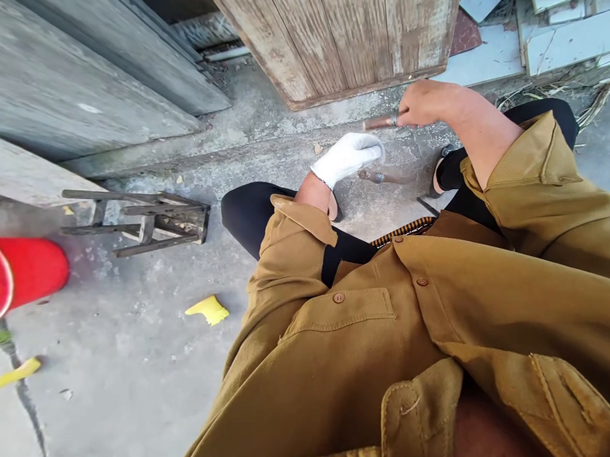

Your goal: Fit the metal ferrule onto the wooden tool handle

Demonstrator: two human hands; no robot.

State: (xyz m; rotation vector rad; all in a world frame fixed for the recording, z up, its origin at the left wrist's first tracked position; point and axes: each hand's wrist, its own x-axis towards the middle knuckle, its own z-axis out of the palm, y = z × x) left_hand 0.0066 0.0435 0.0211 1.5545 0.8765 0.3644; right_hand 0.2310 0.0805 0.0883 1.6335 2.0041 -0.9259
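Note:
My right hand (423,104) is bare and closed around a short brown wooden handle (380,122) with wire wound round it near my fingers. Its free end points left, above my left hand. My left hand (350,157) wears a white glove, its fingers curled and the tips blurred; what they hold, if anything, cannot be made out. Just below those fingertips shows a second wooden handle (390,177), also wire-bound and smeared by motion. Whether it touches the ground or hangs above it is unclear.
A weathered wooden panel (348,40) stands ahead of my hands. Broken tiles (569,42) are stacked at the upper right. On the left are a small wooden stool (169,220) on its side, a red bucket (36,274) and yellow scraps (208,310) on the concrete.

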